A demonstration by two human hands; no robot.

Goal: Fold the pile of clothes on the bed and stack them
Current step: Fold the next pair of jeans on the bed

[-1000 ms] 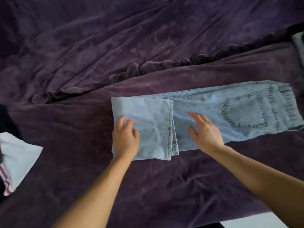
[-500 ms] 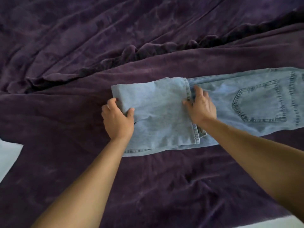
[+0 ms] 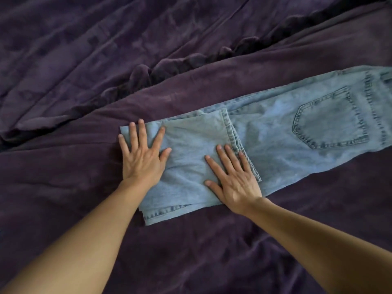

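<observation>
on the bed point(image 3: 63, 177), both hands point(image 3: 142, 158) point(image 3: 233, 179) pressed flat, fingers spread, on half-folded jeans point(image 3: 286, 136); stacking remained undone

A dark purple plush blanket point(image 3: 201, 262) lies across the near side, creased in soft folds. Its bunched, ruffled edge point(image 3: 161, 66) runs diagonally against a smoother purple sheet point(image 3: 106, 28) beyond.

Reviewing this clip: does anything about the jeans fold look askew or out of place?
Slightly. At the near left corner of the jeans, a stitched edge of a lower layer pokes out past the folded-over flap, so the layers are not aligned. Left hand and right hand both press flat on it. Nothing damaged.
</observation>
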